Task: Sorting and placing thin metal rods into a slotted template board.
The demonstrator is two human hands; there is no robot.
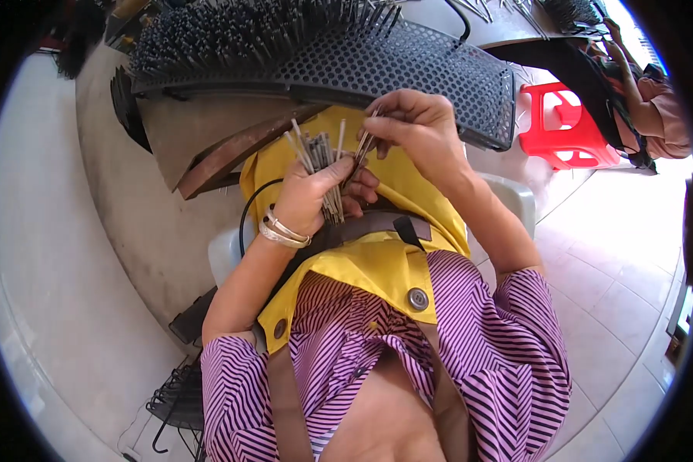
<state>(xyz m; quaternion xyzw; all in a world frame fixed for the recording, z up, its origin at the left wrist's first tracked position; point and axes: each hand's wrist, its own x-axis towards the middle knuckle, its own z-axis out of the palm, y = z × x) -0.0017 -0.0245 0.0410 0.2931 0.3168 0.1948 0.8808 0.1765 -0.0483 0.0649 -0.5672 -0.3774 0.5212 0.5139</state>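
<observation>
My left hand (312, 194) grips a bundle of thin grey metal pins (321, 158), their tips fanned upward over my yellow apron. My right hand (412, 123) pinches a few pins (364, 142) at the right side of the bundle, its fingers bent down toward the left hand. Both hands hover just below the near edge of a dark perforated rack (439, 65), which has many pins standing upright in its left part. Silver bangles sit on my left wrist.
A red plastic stool (566, 127) stands at the right on the tiled floor. Another person's arm (658, 104) shows at the far right. A rusty metal bracket (231, 154) lies under the rack. A black wire frame (178, 396) rests low left.
</observation>
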